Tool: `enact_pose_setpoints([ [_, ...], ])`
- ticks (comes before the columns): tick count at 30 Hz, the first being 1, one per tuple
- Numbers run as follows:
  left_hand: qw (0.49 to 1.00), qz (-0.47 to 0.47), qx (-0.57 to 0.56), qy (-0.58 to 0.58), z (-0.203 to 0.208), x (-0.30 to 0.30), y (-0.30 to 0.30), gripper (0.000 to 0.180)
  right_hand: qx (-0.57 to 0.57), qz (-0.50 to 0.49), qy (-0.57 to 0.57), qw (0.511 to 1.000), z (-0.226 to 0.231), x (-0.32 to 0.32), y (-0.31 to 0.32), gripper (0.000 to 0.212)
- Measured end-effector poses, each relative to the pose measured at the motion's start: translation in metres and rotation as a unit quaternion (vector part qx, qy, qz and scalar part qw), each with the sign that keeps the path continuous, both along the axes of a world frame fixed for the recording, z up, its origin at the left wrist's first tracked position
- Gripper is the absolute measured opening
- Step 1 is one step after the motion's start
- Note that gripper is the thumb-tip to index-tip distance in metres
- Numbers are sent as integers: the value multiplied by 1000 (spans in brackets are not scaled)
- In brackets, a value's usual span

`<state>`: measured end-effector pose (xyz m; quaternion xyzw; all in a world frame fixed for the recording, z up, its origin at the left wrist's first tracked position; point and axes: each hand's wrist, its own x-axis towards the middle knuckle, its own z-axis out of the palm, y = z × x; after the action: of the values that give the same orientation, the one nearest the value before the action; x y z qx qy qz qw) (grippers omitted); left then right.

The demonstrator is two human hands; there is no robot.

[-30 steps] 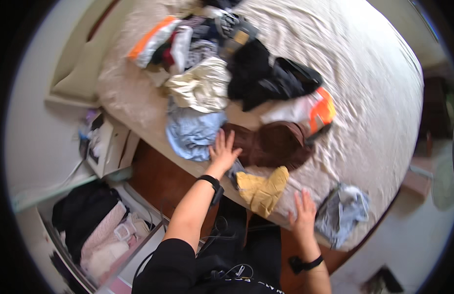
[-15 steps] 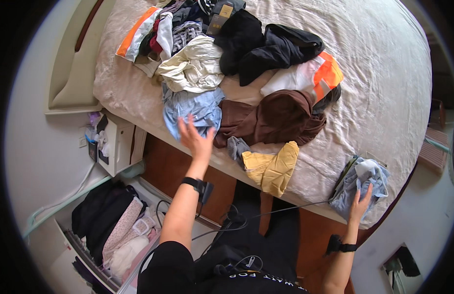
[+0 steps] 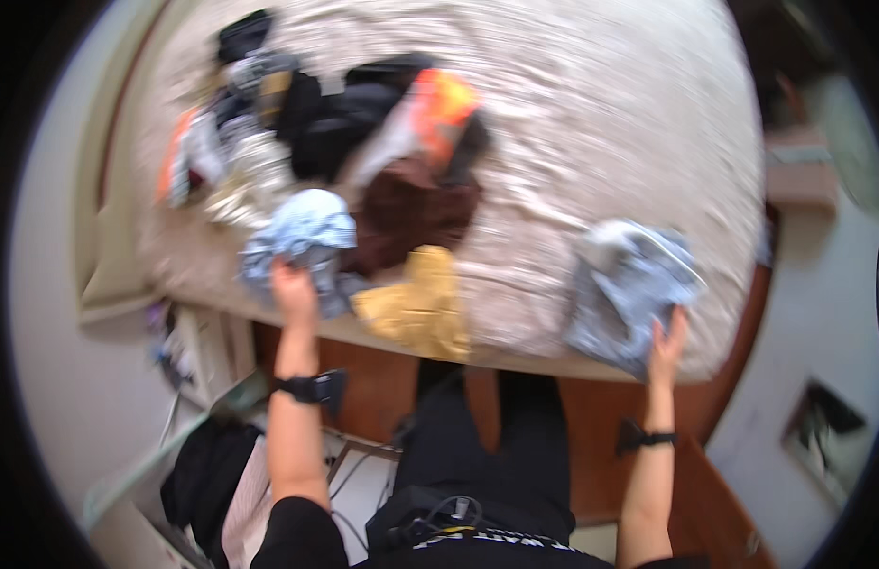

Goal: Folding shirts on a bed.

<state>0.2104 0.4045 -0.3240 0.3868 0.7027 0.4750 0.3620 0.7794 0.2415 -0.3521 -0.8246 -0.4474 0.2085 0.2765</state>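
A light blue piece of clothing (image 3: 306, 223) is bunched up at the left front of the bed, blurred by motion. My left hand (image 3: 294, 289) is at its near edge, fingers curled into the cloth. At the right front corner lies a blue-grey garment (image 3: 615, 294) with a white part on top. My right hand (image 3: 667, 346) is at this garment's right edge, thumb on the cloth and fingers alongside; blur softens the grip. Between the two sits a yellow garment (image 3: 425, 308) near the bed's front edge, with a brown garment (image 3: 416, 213) behind it.
A heap of black clothes (image 3: 340, 123), a cream garment (image 3: 254, 180) and an orange-and-white item (image 3: 444, 109) covers the far left of the bed (image 3: 591, 114). An open drawer with clothes (image 3: 212, 474) is at the lower left. Cables (image 3: 349, 484) run near my waist.
The view has swung right. My left hand has closed into the light blue clothing, which is now bunched higher. The blue-grey garment looks more spread, with my right hand at its edge.
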Motion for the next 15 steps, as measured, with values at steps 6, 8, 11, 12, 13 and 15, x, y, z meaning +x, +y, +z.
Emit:
enact_pose_setpoints([
  [6,974,-194,35,113,20,143,33,40,-87,-69,122,986,-6,64,-1,68],
  [8,937,-175,84,292,11,216,16,48,-82,-104,218,967,-15,75,0,74],
  [11,922,-310,51,228,-4,305,-29,67,-48,4,108,993,-19,75,13,80],
  [12,930,-324,-23,172,-5,335,-47,73,-57,33,33,997,-13,67,20,82],
  [13,934,-327,-40,134,-16,352,-61,74,-64,65,-39,995,-6,58,28,84],
  [15,937,-329,-60,105,-46,371,-82,76,-89,30,-16,995,23,27,55,90],
])
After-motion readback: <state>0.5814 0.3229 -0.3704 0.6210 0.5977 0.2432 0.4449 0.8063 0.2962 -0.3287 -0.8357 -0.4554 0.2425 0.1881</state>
